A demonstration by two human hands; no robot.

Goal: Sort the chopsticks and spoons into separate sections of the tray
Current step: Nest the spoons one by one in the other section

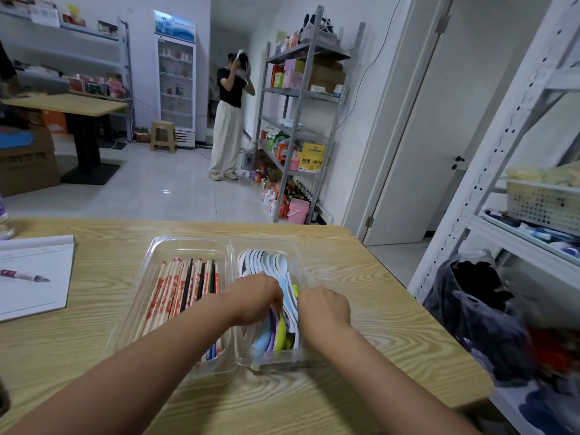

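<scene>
A clear plastic tray with two sections lies on the wooden table. Its left section holds several chopsticks, most in red-and-white paper sleeves, some black. In the right section lie several spoons, white at the far end and blue, purple and green ones near me. My left hand and my right hand are both down in the spoon section, fingers curled among the spoon handles. The fingertips are hidden, so what each grips is unclear.
A lined notepad with a pen lies at the table's left. On the right stand a white metal shelf and a dark plastic bag. A person stands far back by a shelf of goods.
</scene>
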